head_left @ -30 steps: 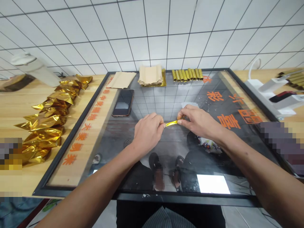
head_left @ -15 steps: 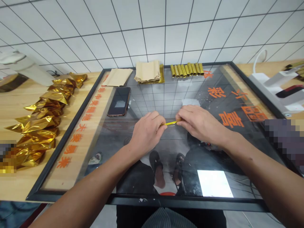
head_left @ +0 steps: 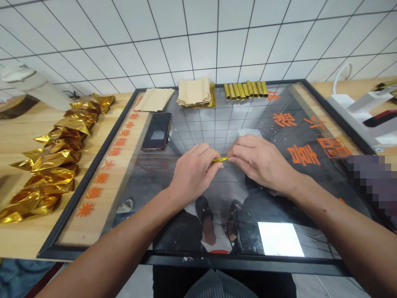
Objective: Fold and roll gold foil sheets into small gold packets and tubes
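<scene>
A thin strip of gold foil paper (head_left: 221, 159) stretches between my two hands, above the glass tabletop (head_left: 186, 178). My left hand (head_left: 196, 169) pinches its left end, and my right hand (head_left: 259, 162) pinches the right end. Fingers hide most of the strip, so I cannot tell whether it is folded or rolled. Beyond my hands stands a stack of brown paper sheets (head_left: 194, 92), with gold foil showing at its right side. To its right lies a row of several small gold rolled tubes (head_left: 246, 90).
Several crumpled gold foil pieces (head_left: 58, 157) line the wood at left. A phone (head_left: 156, 131) lies below a loose brown sheet (head_left: 156, 99). A white bottle (head_left: 37, 85) leans at far left. At right is a white power strip (head_left: 353, 118). A black frame (head_left: 248, 261) edges the glass.
My hands have drawn slightly closer together, the right one shifting left. Less of the gold strip shows between them. The view has shifted a little.
</scene>
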